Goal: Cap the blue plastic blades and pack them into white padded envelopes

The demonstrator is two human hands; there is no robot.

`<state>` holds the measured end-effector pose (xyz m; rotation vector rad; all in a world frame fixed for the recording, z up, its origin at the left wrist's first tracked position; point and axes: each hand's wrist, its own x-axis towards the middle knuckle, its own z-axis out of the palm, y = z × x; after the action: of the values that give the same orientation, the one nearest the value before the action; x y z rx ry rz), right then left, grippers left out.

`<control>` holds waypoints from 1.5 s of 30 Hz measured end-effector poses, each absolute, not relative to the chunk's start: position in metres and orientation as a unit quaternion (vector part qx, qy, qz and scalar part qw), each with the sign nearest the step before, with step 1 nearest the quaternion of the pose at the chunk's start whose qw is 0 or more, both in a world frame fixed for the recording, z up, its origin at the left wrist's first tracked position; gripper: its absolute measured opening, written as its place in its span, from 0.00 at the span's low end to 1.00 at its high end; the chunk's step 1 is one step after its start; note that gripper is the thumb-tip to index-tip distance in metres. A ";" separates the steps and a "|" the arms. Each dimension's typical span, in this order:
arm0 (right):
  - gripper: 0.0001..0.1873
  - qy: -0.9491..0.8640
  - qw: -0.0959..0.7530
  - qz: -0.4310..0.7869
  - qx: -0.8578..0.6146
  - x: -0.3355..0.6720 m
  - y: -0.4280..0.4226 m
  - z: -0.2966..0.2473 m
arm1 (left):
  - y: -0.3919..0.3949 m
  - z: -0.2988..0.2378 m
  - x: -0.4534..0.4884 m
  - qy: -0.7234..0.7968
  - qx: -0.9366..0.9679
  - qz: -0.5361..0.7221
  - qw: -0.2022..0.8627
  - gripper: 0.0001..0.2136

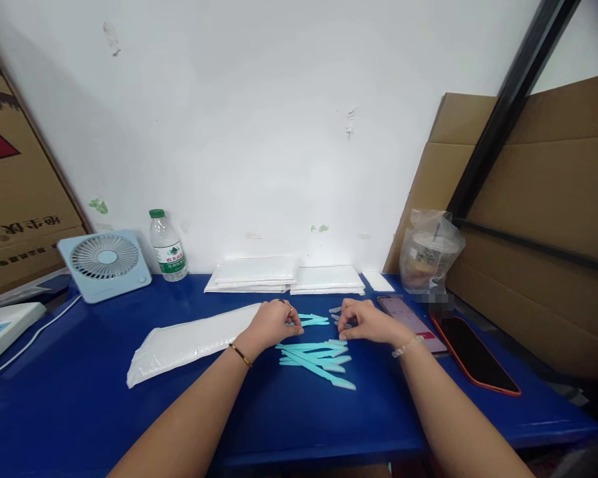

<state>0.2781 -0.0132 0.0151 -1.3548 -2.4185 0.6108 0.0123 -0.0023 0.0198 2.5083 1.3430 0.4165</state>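
Observation:
Several thin turquoise plastic sticks [317,359] lie in a loose pile on the blue table [80,392] in front of me. My left hand [272,323] rests just above the pile, fingers curled in a pinch on the end of a turquoise stick [309,320]. My right hand [366,321] sits opposite, fingers curled over a small grey-blue piece [335,311]. A flat white plastic bag [192,342] lies left of my left hand.
Stacks of white bags [284,275] line the wall. A small blue fan [105,263] and a water bottle [168,245] stand at back left. Two phones [471,352] lie right of my right hand, with a bagged drink cup [431,251] and cardboard behind them.

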 end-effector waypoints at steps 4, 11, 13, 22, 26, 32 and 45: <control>0.09 -0.848 0.101 0.188 -0.484 0.266 -0.017 0.012 | -0.010 0.016 0.022 0.429 0.882 0.124 0.149 0.08; 0.04 -0.853 0.141 0.147 -0.481 0.264 -0.019 0.017 | -0.007 0.010 0.022 0.450 0.866 0.121 0.179 0.10; 0.04 -0.853 0.155 0.138 -0.479 0.263 -0.020 0.020 | -0.007 0.010 0.022 0.448 0.867 0.124 0.180 0.11; 0.06 -0.827 0.181 0.125 -0.518 0.277 -0.012 0.017 | -0.003 0.019 0.016 0.489 0.854 0.120 0.130 0.08; 0.10 -0.814 0.191 0.128 -0.533 0.278 -0.013 0.018 | -0.002 0.023 0.011 0.511 0.842 0.131 0.116 0.09; 0.12 -0.855 0.110 0.182 -0.473 0.253 -0.022 0.016 | -0.013 0.021 0.022 0.459 0.875 0.096 0.119 0.08; 0.15 -0.808 0.181 0.178 -0.532 0.285 -0.018 0.027 | -0.003 0.025 0.012 0.530 0.829 0.129 0.122 0.09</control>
<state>0.2855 -0.0184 0.0271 -1.5028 -2.2806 0.5019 0.0121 -0.0033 0.0251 2.4202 1.5474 0.3763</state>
